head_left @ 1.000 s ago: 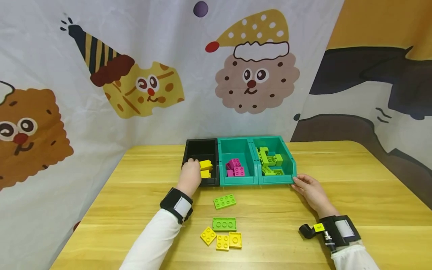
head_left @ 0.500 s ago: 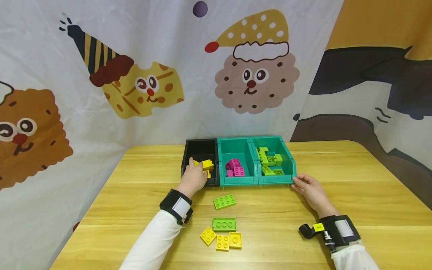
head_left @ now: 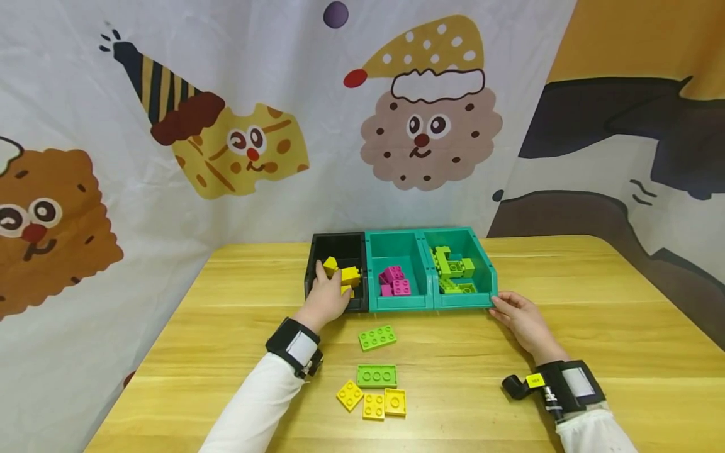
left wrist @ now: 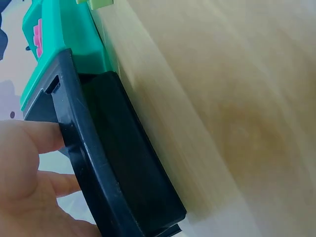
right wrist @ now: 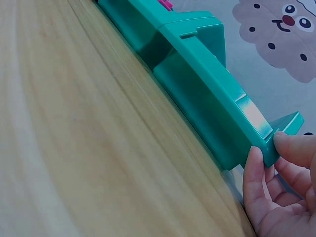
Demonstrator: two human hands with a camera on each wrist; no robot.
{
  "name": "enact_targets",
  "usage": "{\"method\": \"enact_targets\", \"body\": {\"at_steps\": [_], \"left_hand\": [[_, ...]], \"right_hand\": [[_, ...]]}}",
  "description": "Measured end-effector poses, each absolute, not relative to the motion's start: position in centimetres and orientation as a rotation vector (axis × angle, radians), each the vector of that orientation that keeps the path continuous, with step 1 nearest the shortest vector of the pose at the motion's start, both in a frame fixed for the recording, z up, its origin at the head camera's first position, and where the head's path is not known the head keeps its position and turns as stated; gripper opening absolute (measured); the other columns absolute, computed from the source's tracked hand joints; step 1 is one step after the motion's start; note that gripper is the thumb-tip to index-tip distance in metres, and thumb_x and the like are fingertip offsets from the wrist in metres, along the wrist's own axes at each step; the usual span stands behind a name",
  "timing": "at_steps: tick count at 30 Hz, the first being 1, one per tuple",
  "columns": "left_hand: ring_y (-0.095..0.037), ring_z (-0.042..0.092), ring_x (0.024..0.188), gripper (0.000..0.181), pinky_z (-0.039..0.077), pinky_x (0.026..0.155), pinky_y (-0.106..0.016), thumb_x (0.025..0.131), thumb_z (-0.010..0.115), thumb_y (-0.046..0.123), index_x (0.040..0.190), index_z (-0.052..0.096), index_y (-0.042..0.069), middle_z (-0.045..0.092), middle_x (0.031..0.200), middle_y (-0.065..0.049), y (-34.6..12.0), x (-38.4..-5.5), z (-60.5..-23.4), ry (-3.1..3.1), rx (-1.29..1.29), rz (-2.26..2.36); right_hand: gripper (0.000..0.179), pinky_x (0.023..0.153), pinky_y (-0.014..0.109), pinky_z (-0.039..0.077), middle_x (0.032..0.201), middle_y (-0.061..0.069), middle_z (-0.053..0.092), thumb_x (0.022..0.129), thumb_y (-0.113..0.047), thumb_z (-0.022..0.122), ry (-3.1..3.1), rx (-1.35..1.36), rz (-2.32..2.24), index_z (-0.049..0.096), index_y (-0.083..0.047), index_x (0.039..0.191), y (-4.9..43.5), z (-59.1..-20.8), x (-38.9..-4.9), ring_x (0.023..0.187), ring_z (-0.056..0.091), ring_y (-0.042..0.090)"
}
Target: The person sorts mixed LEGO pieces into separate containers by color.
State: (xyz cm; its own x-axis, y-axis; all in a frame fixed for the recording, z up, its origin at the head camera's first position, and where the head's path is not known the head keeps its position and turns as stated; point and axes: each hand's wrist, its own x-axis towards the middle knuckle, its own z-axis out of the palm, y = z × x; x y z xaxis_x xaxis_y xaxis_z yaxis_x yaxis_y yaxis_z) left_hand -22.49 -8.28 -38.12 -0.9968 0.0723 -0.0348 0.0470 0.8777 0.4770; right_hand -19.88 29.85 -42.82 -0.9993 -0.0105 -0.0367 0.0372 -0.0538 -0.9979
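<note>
My left hand reaches over the front of the black bin, fingers spread among yellow bricks. One yellow brick lies just beyond its fingertips. In the left wrist view the fingers pass behind the bin's front wall, so their tips are hidden. My right hand pinches the front right corner of the right teal bin between thumb and fingers. That bin contains several green bricks. Pink bricks lie in the middle teal bin.
Two green bricks, one nearer the bins and one closer to me, lie on the wooden table. Yellow bricks lie grouped at the front. A printed cloth hangs behind the table.
My left hand's fingers have spread and shifted slightly right in the black bin. A yellow brick now shows farther back, beyond the fingertips. My right hand keeps its place.
</note>
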Motion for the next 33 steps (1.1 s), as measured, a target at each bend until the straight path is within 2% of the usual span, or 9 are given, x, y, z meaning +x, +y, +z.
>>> {"method": "enact_targets", "body": {"at_steps": [4,9,13,27,33], "left_hand": [[-0.048,0.032,0.132,0.057,0.036,0.105,-0.053,0.096,0.054,0.026,0.143,0.036,-0.001,0.003,0.153,-0.031,-8.5,-22.3,-38.0,3.033,0.145,0.765],[-0.041,0.038,0.131,0.051,0.036,0.107,-0.050,0.093,0.059,0.020,0.137,0.044,-0.002,0.027,0.148,-0.028,-8.7,-22.2,-37.6,3.139,0.253,0.815],[-0.039,0.040,0.131,0.047,0.036,0.107,-0.049,0.092,0.060,0.018,0.132,0.049,-0.003,0.038,0.143,-0.026,-8.8,-21.9,-37.2,3.199,0.348,0.876],[-0.033,0.048,0.124,0.035,0.043,0.102,-0.046,0.092,0.061,0.023,0.120,0.060,0.002,0.050,0.134,-0.020,-7.9,-17.2,-34.7,3.183,0.624,0.841],[-0.035,0.048,0.124,0.041,0.042,0.101,-0.048,0.091,0.062,0.033,0.120,0.061,0.005,0.050,0.134,-0.021,-7.7,-15.2,-34.5,3.136,0.609,0.682]], "right_hand": [[0.007,0.079,0.014,0.051,0.090,-0.009,0.054,0.095,-0.017,0.057,2.142,0.037,-2.254,0.057,-0.010,0.098,29.8,-42.9,-19.9,0.084,0.057,-0.002],[0.009,0.079,0.014,0.051,0.091,-0.008,0.054,0.095,-0.016,0.057,2.146,0.039,-2.248,0.057,-0.009,0.099,29.9,-42.9,-19.9,0.085,0.057,-0.002],[0.010,0.079,0.014,0.051,0.091,-0.008,0.053,0.095,-0.017,0.057,2.159,0.039,-2.233,0.056,-0.009,0.100,29.9,-42.8,-19.9,0.085,0.057,-0.002],[0.005,0.079,0.014,0.051,0.089,-0.010,0.054,0.095,-0.017,0.057,2.144,0.038,-2.244,0.058,-0.012,0.096,29.9,-42.8,-19.8,0.084,0.057,-0.002],[0.007,0.079,0.014,0.051,0.091,-0.008,0.054,0.095,-0.017,0.057,2.153,0.035,-2.237,0.057,-0.011,0.097,29.9,-42.8,-19.9,0.085,0.057,-0.002]]}}
